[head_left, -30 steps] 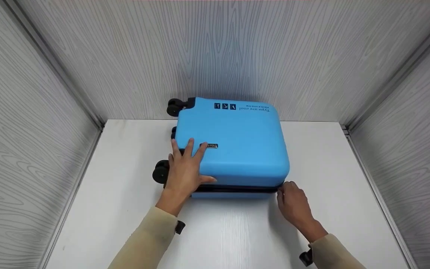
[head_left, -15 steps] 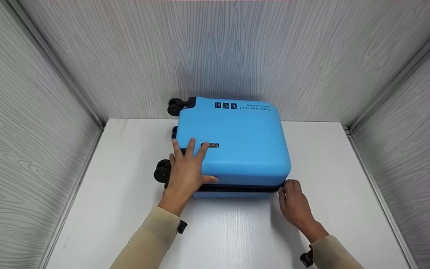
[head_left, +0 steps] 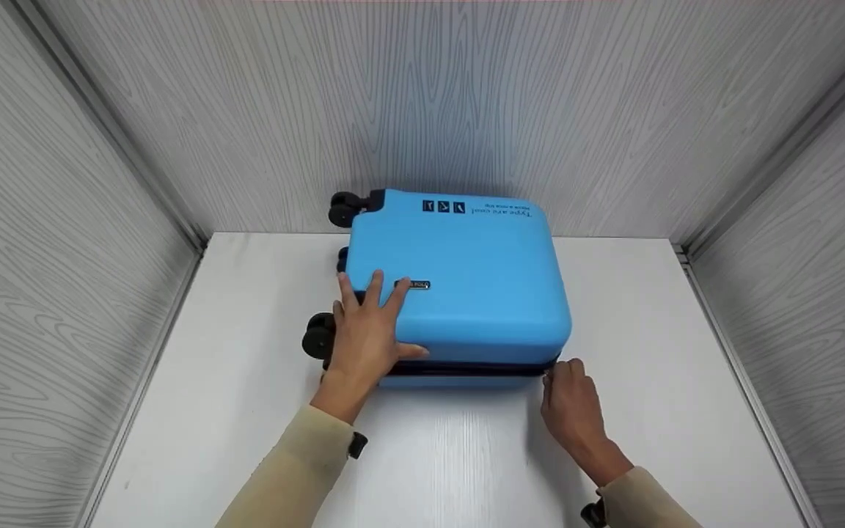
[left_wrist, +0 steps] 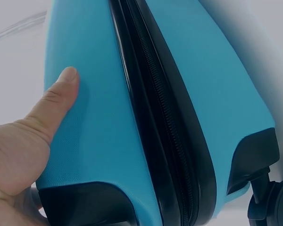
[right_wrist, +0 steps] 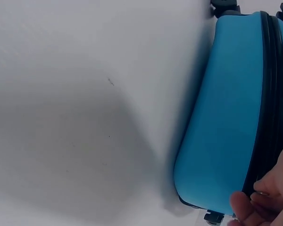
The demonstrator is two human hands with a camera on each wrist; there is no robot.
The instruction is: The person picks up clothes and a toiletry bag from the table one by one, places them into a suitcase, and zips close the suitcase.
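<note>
Suitcase (head_left: 481,257) lies flat on the bench (head_left: 437,455); left hand (head_left: 365,337) spreads over it, gripping nothing; right hand (head_left: 573,403) seems to pinch a hidden pull on the zip (left_wrist: 166,108); likely mid-zipping, next needing a steady draw.

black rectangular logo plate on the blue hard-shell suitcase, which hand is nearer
Left. The left hand lies spread on the suitcase, partly covering the logo plate; the right hand is farther away, at the suitcase's near right corner.
</note>
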